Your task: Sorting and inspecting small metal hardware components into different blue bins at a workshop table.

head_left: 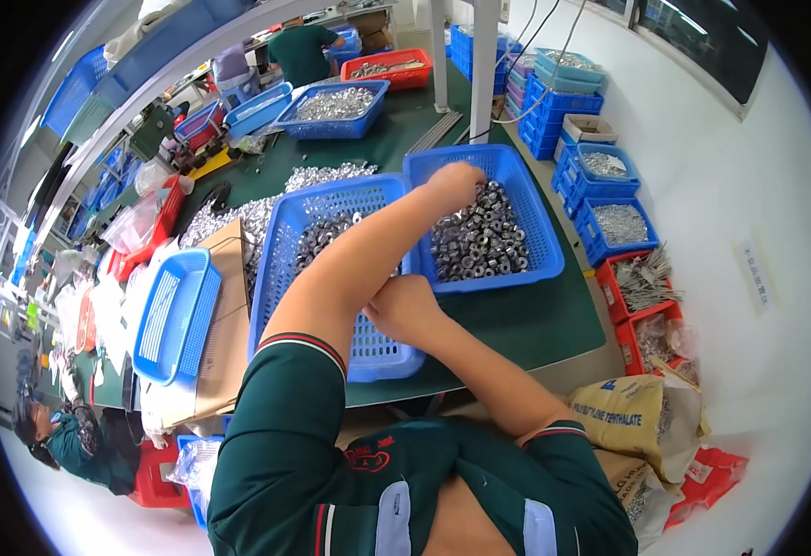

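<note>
My forearms cross over two blue plastic baskets on a green table. My left hand [456,186] reaches into the right basket [543,243], above a heap of small, dark metal nuts [481,233]. Its fingers look curled together, and whatever they hold is too small to make out. Below my left forearm, my right hand [407,308] is over the inner side of the left basket [280,243]. Those fingers are curled in and partly covered, so their contents are hidden. More nuts [324,233] lie in the left basket, partly behind my left arm.
Shiny metal parts [239,222] are spread on the table [535,324] behind the left basket. An empty blue basket [178,315] rests on cardboard at left. A white post [483,69] rises beyond the right basket. Stacked crates [620,222] line the right wall; co-workers sit farther off.
</note>
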Available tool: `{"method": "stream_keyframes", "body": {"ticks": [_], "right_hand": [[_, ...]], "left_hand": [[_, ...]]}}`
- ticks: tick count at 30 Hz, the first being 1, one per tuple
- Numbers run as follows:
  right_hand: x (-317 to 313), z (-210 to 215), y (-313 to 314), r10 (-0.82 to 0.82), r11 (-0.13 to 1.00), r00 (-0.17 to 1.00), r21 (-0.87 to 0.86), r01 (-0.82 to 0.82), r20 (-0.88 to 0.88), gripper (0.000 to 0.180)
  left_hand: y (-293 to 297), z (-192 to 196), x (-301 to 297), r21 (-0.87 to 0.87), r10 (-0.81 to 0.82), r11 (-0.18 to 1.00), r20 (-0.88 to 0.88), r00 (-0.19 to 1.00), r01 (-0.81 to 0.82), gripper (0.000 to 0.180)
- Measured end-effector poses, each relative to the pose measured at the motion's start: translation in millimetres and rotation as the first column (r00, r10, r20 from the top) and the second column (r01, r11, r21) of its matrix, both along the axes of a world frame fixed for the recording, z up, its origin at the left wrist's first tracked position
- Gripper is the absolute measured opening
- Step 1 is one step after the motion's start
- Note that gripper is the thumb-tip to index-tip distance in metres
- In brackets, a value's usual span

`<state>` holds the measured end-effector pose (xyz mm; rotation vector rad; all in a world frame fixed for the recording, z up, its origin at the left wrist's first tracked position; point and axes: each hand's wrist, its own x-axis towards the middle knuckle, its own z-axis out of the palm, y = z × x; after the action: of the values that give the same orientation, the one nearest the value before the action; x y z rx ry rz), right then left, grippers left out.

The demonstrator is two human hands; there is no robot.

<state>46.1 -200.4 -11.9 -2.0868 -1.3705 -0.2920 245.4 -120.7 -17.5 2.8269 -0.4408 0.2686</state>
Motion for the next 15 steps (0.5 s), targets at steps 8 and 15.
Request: {"method": "stream_keyframes", "body": {"ticks": [8,15], "right_hand": [[11.4,-0.8,-5.6,0.082,0.885,0.920,0.452,0.110,-0.384,0.017],[8.5,2.2,-3.2,0.182,0.861,0.730,0.465,0.205,-0.659,0.018]], "left_hand": [[64.4,85.6,-103.3,-0.393,0.115,0.920,0.246,0.962,-0.010,0.019],[101.0,22.5,-215.8,-0.367,0.156,0.905,-0.184,0.970,-0.215,0.018]]}}
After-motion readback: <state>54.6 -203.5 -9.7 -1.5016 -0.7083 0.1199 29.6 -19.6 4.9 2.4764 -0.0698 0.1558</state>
